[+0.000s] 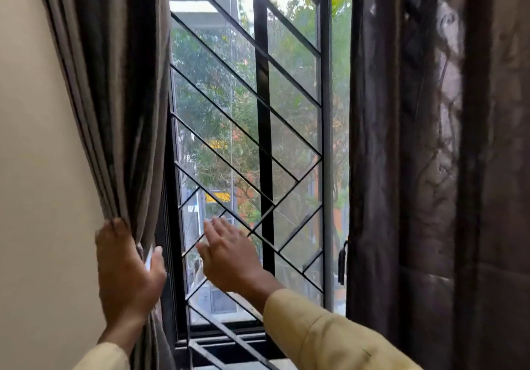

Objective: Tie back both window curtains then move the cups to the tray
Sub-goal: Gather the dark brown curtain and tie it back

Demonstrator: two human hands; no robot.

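The grey left curtain (120, 88) is bunched against the left side of the window. My left hand (126, 272) wraps around its lower gathered folds, thumb on the window side. Just to the right, my right hand (226, 257) hovers in front of the window grille with fingers spread and nothing in it, apart from the curtain. The dark brown right curtain (430, 154) hangs loose over the right half of the view. A dark tie-back or tassel (342, 263) hangs at its inner edge. No cups or tray are in view.
A black metal window grille (263, 128) with diagonal bars fills the middle, trees and buildings beyond. A cream wall (37, 183) lies left of the curtain. The window sill frame (229, 338) runs below my forearms.
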